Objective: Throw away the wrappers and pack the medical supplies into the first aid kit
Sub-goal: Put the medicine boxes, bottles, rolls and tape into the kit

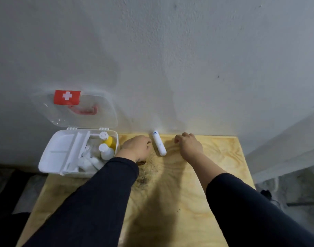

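The white first aid kit [51,157] stands open at the table's far left, its clear lid [99,113] with a red cross label leaning on the wall. Inside are a yellow bottle [110,140], a white bottle [106,152] and white rolls [89,162]. A white tube-shaped pack [158,143] lies on the wood near the wall. My left hand [136,147] rests just left of the pack with fingers curled, holding nothing I can see. My right hand [188,144] is just right of it, fingers curled down on the table.
The plywood table [197,202] has a dark stain [149,172] in its middle and ends against the grey wall [170,59]. Its right edge drops to a floor with a dark cable [270,195]. Dark fabric lies left of the table.
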The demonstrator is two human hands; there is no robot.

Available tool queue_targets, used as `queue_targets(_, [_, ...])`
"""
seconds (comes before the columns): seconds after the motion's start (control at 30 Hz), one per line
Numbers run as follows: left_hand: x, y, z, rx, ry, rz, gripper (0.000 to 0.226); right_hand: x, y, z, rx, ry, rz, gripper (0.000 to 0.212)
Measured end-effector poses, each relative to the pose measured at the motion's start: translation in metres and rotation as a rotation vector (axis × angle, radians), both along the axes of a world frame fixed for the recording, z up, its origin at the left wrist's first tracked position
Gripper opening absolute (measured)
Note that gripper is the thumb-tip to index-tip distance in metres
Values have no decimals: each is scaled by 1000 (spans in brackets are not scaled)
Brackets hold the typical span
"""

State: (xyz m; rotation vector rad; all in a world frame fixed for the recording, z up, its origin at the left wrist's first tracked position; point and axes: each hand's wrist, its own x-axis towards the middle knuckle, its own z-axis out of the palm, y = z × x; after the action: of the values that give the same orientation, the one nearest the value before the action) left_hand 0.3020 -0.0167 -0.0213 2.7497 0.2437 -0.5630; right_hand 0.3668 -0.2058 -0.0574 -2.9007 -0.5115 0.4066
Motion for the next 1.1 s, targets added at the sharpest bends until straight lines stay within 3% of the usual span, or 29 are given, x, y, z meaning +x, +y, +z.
queue_targets(0.1, [-2, -1, 1, -8, -1, 18, 42, -1, 29, 2, 129, 63, -94, 27])
queue_targets(0.2, [-6, -2, 1, -14, 1, 23, 38, -4, 52, 0, 72, 83, -67, 50])
queue_targets(0.3, [-11, -1, 0, -16, 20, 30, 37, -10, 61, -9, -2, 32, -26, 43])
queue_targets(0.43, [-18, 1, 7, -25, 13, 34, 38, -14, 57, -5, 93, 99, -206, 43])
queue_targets(0.53, [-20, 3, 20, -11, -16, 5, 35, -15, 53, 12, 115, 90, -233, 50])
queue_targets(0.93, [-54, 76, 100, 37, -240, -105, 42, -67, 114, 122, 193, 54, -304, 29])
queue_targets(1.1, [-92, 150, 102, 45, -245, -72, 39, -103, 177, 149, 184, 31, -350, 42])
